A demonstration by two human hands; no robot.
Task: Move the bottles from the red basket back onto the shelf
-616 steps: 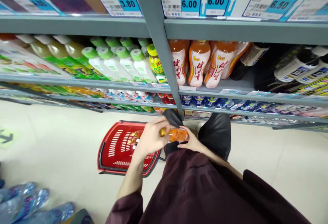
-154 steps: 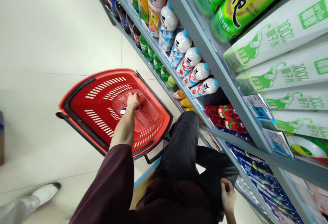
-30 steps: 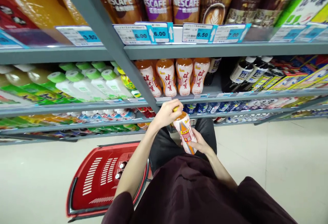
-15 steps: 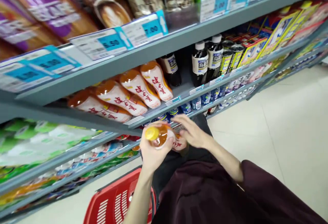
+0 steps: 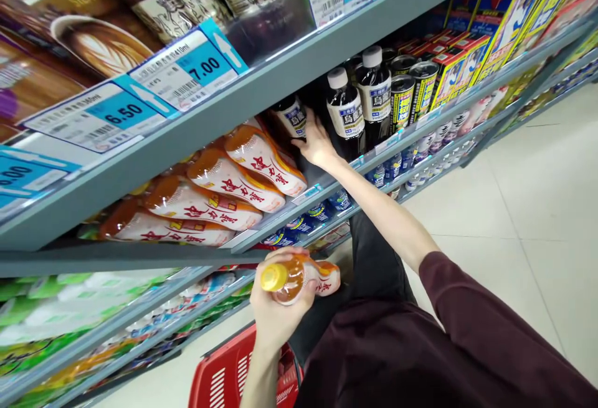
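Observation:
My left hand is wrapped round an orange drink bottle with a yellow cap and a white label. The cap points up toward me, and the bottle's red-lettered lower end shows past my thumb. My right hand reaches into the shelf with fingers stretched out and apart. Its fingertips are against the right side of a dark oolong tea bottle, which leans left and is partly hidden under the shelf above. Several matching orange bottles lean in a row to its left.
Two upright oolong tea bottles stand right of my right hand, beside dark cans and red-yellow boxes. The upper shelf edge overhangs my reach. A red shopping basket is below my left forearm.
My right hand has left the orange bottle and moved up into the shelf beside the leaning tea bottle. My left hand keeps its hold. The view has shifted closer to the shelf.

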